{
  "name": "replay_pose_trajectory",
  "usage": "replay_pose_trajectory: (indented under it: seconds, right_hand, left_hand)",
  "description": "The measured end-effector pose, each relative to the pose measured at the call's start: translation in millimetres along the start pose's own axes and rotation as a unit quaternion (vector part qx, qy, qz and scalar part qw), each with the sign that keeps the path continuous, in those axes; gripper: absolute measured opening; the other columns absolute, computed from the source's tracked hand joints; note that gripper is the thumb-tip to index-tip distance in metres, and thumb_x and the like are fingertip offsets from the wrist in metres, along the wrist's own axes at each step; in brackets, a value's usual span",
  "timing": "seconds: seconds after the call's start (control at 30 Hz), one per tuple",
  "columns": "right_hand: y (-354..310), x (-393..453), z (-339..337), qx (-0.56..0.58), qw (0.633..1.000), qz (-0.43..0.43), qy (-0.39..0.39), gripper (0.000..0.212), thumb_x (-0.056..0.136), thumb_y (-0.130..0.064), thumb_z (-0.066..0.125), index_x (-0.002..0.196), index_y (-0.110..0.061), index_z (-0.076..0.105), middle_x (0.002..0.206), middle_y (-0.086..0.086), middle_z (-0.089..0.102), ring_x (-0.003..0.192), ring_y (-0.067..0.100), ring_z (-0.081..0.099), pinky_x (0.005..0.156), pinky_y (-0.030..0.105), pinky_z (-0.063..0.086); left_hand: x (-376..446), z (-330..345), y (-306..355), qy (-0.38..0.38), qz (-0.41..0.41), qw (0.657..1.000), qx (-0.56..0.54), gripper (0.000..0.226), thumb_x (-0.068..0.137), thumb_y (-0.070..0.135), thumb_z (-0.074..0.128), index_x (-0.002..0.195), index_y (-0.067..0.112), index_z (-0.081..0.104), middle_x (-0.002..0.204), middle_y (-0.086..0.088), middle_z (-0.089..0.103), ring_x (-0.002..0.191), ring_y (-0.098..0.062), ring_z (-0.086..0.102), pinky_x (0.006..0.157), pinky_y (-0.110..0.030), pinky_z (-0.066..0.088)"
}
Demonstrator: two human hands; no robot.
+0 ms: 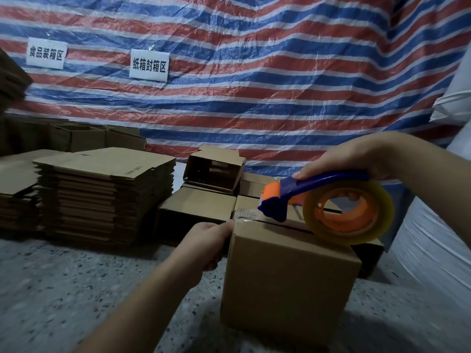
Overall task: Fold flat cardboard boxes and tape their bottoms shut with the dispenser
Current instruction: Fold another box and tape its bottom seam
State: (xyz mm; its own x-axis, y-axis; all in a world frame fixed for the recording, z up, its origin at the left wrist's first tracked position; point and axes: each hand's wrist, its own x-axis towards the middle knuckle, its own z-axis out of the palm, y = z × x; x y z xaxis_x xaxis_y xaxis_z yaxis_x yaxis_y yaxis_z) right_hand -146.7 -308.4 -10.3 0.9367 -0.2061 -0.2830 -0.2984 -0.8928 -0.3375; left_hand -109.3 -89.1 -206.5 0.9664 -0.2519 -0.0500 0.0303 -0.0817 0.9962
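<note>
Folded cardboard box: on the speckled floor, bottom seam up; likely light, stiff, crushable. Left hand pinches the tape end at its edge. Right hand grips the tape dispenser by its handle, over the seam.

Left hand pressing the tape end against the cardboard box corner, right hand gripping the blue tape dispenser on the box's top seam, stack of flat boxes to the left, striped tarp behind
</note>
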Motion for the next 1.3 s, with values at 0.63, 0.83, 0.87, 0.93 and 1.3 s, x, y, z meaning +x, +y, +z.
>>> replay_pose_trajectory:
  seconds: [0.63, 0.83, 0.87, 0.93, 1.3]
  right_hand:
    - [2.5, -5.3, 1.0, 0.042, 0.999, -0.011, -0.013, 0.075, 0.055, -0.063, 0.077, 0.109, -0.012, 0.071, 0.083, 0.008, 0.074, 0.059, 0.014, 0.063, 0.050, 0.025, 0.051]
    - [4.2, -4.1, 1.5, 0.056, 0.998, -0.011, -0.007, 0.074, 0.052, -0.062, 0.079, 0.107, -0.012, 0.072, 0.082, 0.008, 0.074, 0.057, 0.014, 0.064, 0.049, 0.025, 0.051]
    - [4.4, -4.1, 1.4, 0.058, 0.998, -0.014, -0.008, 0.073, 0.054, -0.062, 0.078, 0.107, -0.012, 0.072, 0.082, 0.008, 0.074, 0.057, 0.014, 0.063, 0.049, 0.024, 0.051]
    - [4.2, -4.6, 0.9, 0.057, 0.998, -0.019, -0.014, 0.070, 0.058, -0.061, 0.077, 0.108, -0.012, 0.071, 0.082, 0.007, 0.074, 0.057, 0.013, 0.063, 0.049, 0.024, 0.050]
    - [4.6, 0.8, -12.4, -0.018, 0.999, -0.003, -0.042, 0.084, 0.046, -0.069, 0.080, 0.108, -0.013, 0.072, 0.083, 0.008, 0.075, 0.061, 0.015, 0.068, 0.052, 0.027, 0.054]
  left_hand:
    - [-34.1, 36.4, -10.5, 0.078, 0.208, 0.975, 0.007, 0.088, 0.073, 0.080, 0.030, 0.152, 0.040, 0.027, 0.152, 0.022, 0.033, 0.135, 0.003, 0.029, 0.108, -0.025, 0.024]
    - [-44.6, 33.0, -12.6, 0.044, 0.194, 0.978, 0.058, 0.088, 0.072, 0.078, 0.032, 0.148, 0.036, 0.039, 0.149, 0.015, 0.045, 0.130, 0.003, 0.041, 0.105, -0.021, 0.035]
    - [-45.0, 30.8, -10.9, 0.039, 0.192, 0.978, 0.072, 0.082, 0.074, 0.078, 0.032, 0.145, 0.038, 0.043, 0.146, 0.015, 0.048, 0.126, 0.004, 0.045, 0.101, -0.020, 0.038]
    - [-43.4, 27.2, -4.8, 0.053, 0.191, 0.970, 0.140, 0.072, 0.089, 0.071, 0.036, 0.152, 0.038, 0.028, 0.153, 0.015, 0.038, 0.135, -0.001, 0.038, 0.104, -0.022, 0.033]
    - [-39.4, 13.6, 23.2, 0.065, 0.288, 0.813, 0.502, 0.084, 0.081, 0.078, 0.006, 0.148, 0.040, 0.036, 0.155, 0.021, 0.034, 0.145, 0.002, 0.019, 0.123, -0.037, 0.008]
